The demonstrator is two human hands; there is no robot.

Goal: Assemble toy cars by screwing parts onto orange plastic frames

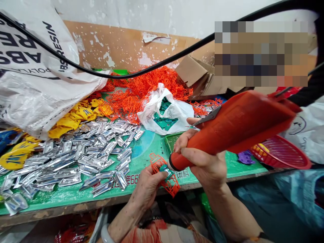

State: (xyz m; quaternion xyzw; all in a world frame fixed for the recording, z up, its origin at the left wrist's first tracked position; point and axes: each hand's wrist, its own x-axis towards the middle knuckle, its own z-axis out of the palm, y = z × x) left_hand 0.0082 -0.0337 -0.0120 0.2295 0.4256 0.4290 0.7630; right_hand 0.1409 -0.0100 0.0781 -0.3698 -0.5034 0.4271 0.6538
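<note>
Near the table's front edge my left hand (148, 185) pinches an orange lattice piece (172, 186) with a small green part (164, 168) on it. My right hand (206, 162) is wrapped round a large red power tool (238, 125), held slanting down to the left. The tool's dark-ringed tip meets or almost meets the green part; the exact contact is hidden. A thin metal blade or strip (209, 116) lies along the tool's upper side, by my right fingers.
Silver metal pieces (93, 162) and yellow pieces (73, 118) cover the left. Behind are orange lattices (152, 84) and a white bag (149, 116) of green parts. A green basket (172, 141) is in the middle, a red basket (283, 155) at right. A black cable (152, 71) crosses above.
</note>
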